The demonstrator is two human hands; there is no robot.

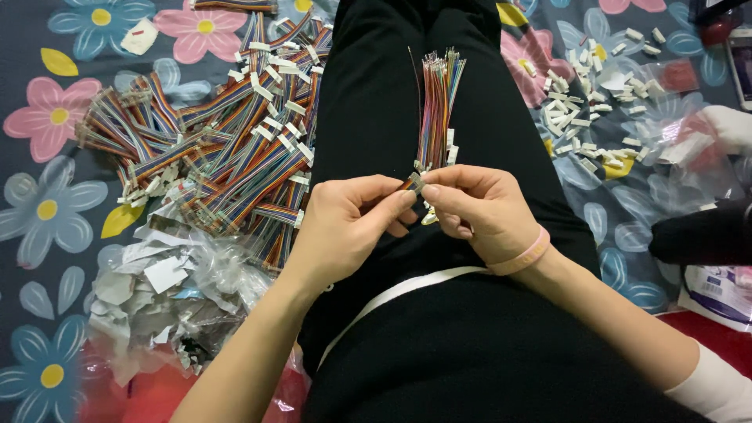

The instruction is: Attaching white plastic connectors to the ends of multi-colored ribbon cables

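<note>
Left hand: I am pinching my thumb and forefinger narrowly on the small white connector at the near end of the wire bundle.
Right hand: I am closing my fingertips on the same connector from the other side, so the two hands are touching there.
Wire bundle: it is lying up along my black-trousered lap, the thin, flexible, rainbow-coloured strands fanning loose at the far end.
Doing it well: I am judging that a steady grip close to the plastic housing, with the wires kept straight, is serving me best.
Connector: hard, pale, blocky; I cannot quite tell whether a wire is seated in it, as my fingers are covering it.
Finished heap: striped ribbon cables with white ends are piling to my left on the floral cloth.
Loose housings: small white pieces are scattering to my right.
Bags: crinkled clear plastic is lying near my left forearm.
</note>
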